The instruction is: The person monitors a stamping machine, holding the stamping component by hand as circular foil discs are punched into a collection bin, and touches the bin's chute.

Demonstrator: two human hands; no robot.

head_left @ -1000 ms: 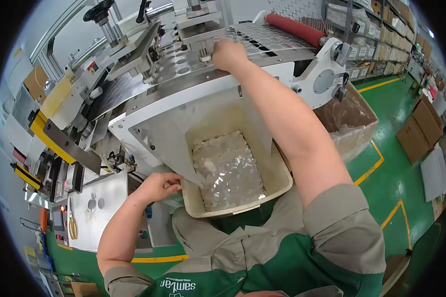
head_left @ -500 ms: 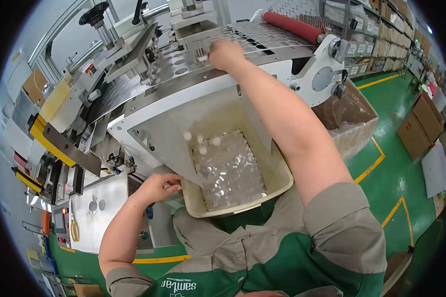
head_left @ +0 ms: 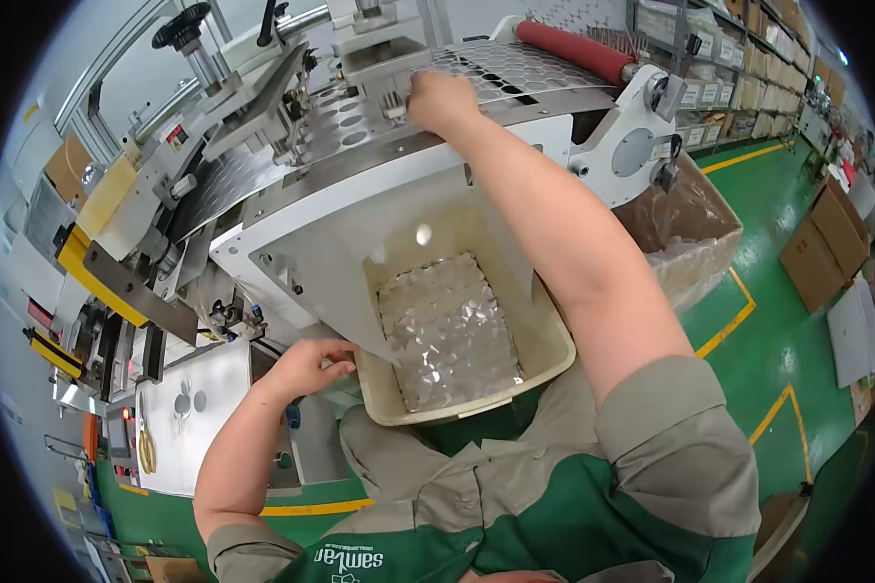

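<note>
My right hand (head_left: 442,102) is at the machine's top, beside a metal press block (head_left: 384,73) and over the perforated sheet (head_left: 345,121); its fingers are bent and partly hidden. Near the left rim of a cream bin (head_left: 559,361), my left hand (head_left: 309,369) touches the edge of a translucent panel (head_left: 326,262), thumb and fingers close together. Many shiny round discs (head_left: 452,340) lie in the bin. A pale disc (head_left: 423,234) is in the air above them.
A red roller (head_left: 576,52) crosses the machine's back right. Beyond the machine, a plastic-lined carton (head_left: 695,238) stands on the green floor. Yellow-handled scissors (head_left: 146,449) lie on a white surface at left. Shelves (head_left: 739,68) hold boxes at the upper right.
The pale discs in the air over the bin have changed position, and fewer show now. Both hands are in nearly the same places.
</note>
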